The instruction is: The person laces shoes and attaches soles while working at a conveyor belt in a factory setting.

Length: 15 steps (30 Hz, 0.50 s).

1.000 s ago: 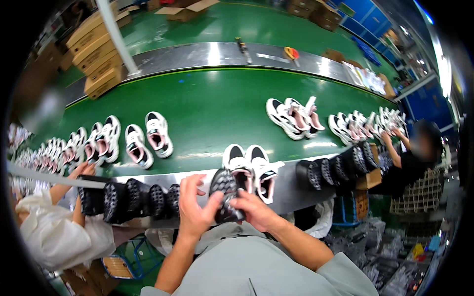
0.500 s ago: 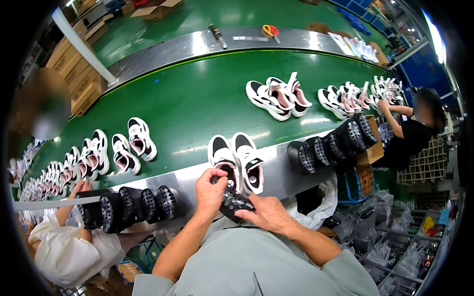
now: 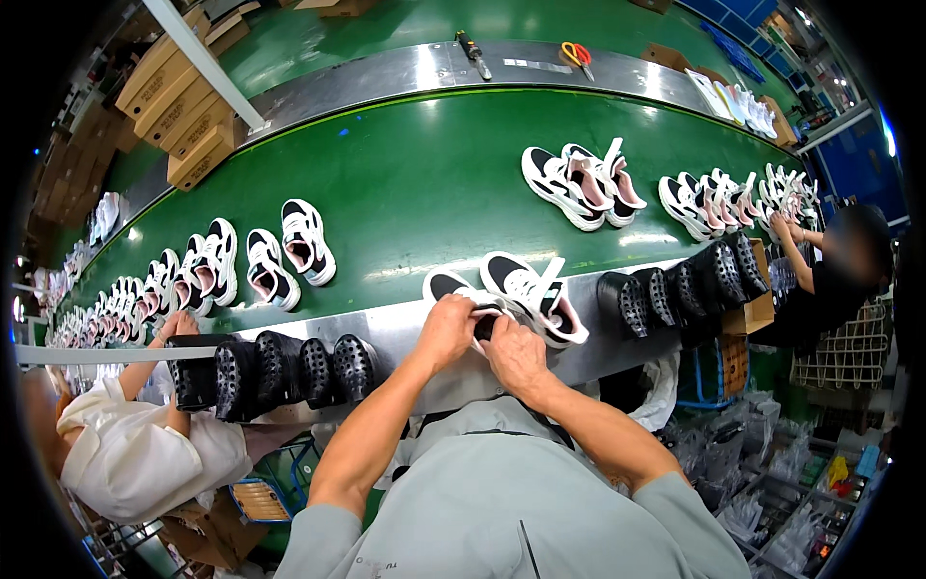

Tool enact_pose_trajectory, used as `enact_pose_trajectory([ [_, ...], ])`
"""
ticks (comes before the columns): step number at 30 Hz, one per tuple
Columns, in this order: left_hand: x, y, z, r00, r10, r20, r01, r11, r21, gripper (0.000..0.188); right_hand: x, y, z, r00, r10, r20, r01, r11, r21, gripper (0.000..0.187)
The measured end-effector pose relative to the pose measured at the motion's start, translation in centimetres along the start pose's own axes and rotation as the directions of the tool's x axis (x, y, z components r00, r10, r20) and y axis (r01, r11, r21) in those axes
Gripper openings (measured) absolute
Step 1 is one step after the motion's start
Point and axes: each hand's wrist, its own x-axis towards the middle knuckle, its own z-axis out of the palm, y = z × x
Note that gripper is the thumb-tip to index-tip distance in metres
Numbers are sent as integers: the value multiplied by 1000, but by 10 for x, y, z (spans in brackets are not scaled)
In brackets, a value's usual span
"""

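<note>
My left hand (image 3: 448, 334) grips the upper of a white and black shoe (image 3: 446, 284), its fingers closed at the opening. Opposite it, my right hand (image 3: 518, 353) pinches the same shoe's opening edge. Between my fingers the dark inside shows; most of the heel is covered by my hands. Touching this shoe on its right is a second shoe (image 3: 522, 287) of the same kind, with its white strap sticking up and a pinkish lining. Both rest on the metal edge of the bench (image 3: 400, 349), toes pointing away from me.
Black studded foot-shaped pieces stand in rows left (image 3: 314, 372) and right (image 3: 685, 288). More shoes line the green surface (image 3: 405, 183). A screwdriver-like tool (image 3: 473, 56) and scissors (image 3: 578, 58) lie on the far ledge. Co-workers' hands work at left (image 3: 179, 324) and right (image 3: 783, 230).
A black studded piece was in my hands and is no longer visible there. Both hands have moved onto the left shoe. The right shoe has turned and its strap now stands up. The view has shifted.
</note>
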Motion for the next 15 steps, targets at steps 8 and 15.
enact_pose_trajectory([
  [8,4,-18,-2,997,-29,66,44,971,-236,16,2,10,35,970,-197,-141,203,979,25,24],
  [15,-11,-39,-8,998,2,-68,-14,985,-174,19,-6,5,16,871,-140,-472,299,911,282,38],
])
